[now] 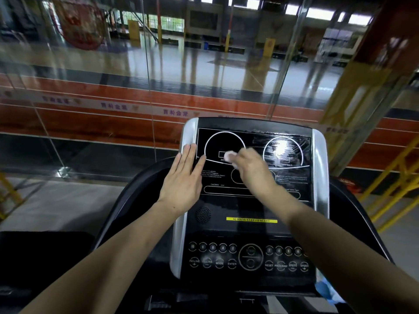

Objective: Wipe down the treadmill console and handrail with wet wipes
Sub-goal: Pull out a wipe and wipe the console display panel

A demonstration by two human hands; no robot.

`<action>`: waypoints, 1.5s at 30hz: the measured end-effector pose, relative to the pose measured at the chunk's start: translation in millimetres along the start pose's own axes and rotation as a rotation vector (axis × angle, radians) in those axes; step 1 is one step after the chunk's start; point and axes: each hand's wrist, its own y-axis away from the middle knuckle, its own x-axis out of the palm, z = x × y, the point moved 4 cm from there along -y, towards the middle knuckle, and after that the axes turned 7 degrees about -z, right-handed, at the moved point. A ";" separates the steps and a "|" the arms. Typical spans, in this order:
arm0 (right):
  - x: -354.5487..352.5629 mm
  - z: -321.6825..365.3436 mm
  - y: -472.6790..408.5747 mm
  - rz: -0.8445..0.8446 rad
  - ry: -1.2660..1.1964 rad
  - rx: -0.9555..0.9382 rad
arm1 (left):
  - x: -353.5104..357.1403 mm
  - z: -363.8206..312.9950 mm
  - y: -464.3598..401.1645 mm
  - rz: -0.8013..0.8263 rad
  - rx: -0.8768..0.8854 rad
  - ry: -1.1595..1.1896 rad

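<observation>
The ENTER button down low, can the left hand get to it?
Probably yes. The left hand rests flat on the console's upper left edge, holding nothing, and the ENTER button lies uncovered nearer the person. The right hand with the wet wipe is higher up.

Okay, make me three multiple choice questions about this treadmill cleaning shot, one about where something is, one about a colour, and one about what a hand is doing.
1. Where on the console does the white wipe sit?
A. on the left dial outline of the upper display
B. on the lower button rows
C. on the speaker grille

2. What colour is the warning strip below the display?
A. red
B. yellow
C. green

3. How is the left hand placed?
A. clenched around a handrail
B. pinching a wipe
C. flat, fingers straight, on the console's left edge

Answers:
1. A, the right hand holds the wipe against the left dial outline.
2. B, the strip is yellow with dark lettering.
3. C, its straight fingers reach up to the silver side trim.
</observation>
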 end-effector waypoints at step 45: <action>-50.8 -74.4 22.4 -0.144 0.000 0.143 | 10.5 -81.4 -39.0 0.031 0.102 -0.033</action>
